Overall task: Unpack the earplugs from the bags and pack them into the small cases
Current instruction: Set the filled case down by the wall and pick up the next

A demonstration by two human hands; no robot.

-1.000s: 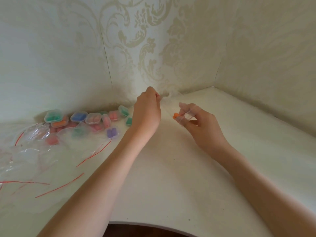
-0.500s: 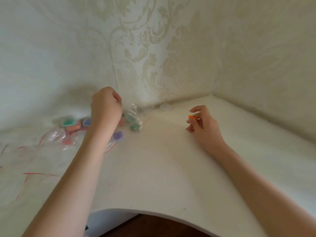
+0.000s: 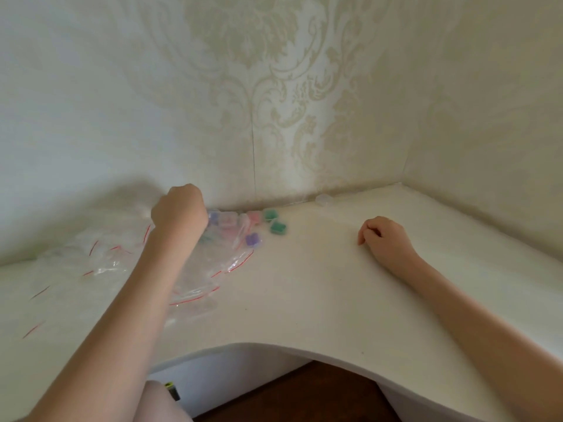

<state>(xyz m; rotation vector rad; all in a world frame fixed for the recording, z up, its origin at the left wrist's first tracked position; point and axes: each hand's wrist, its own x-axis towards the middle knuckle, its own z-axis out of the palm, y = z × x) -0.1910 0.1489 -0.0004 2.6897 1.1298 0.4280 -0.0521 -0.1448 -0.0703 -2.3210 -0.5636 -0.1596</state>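
Two bare hands rest over a white corner desk [image 3: 304, 300] whose curved front edge runs across the lower part of the frame. The left hand [image 3: 178, 213], left of centre, is curled into a fist above the pile of clear plastic zip bags with red seal strips [image 3: 195, 278]; whether it pinches anything cannot be told, since the fingers face away from the camera. The bags spread from the left edge of the frame to just below the middle, crumpled and overlapping, and the left forearm crosses over them.

Just right of the left hand, against the base of the wall, sits a cluster of small square clear plastic cases with coloured earplugs inside [image 3: 243, 223]. Two green cases [image 3: 277, 227] lie at the cluster's right end, a purple case [image 3: 253, 239] sits nearest the camera, and pink ones lie between them and the hand; the picture is blurred there, so their number is unclear.

The right hand [image 3: 385, 236], right of centre, lies knuckles up on the bare desk with its fingers curled under, well apart from the cases; anything inside it is hidden. A small clear empty-looking plastic case [image 3: 323, 198] sits at the wall's foot above and left of that hand. Cream damask-patterned wallpaper [image 3: 289, 102] fills the upper half of the frame.
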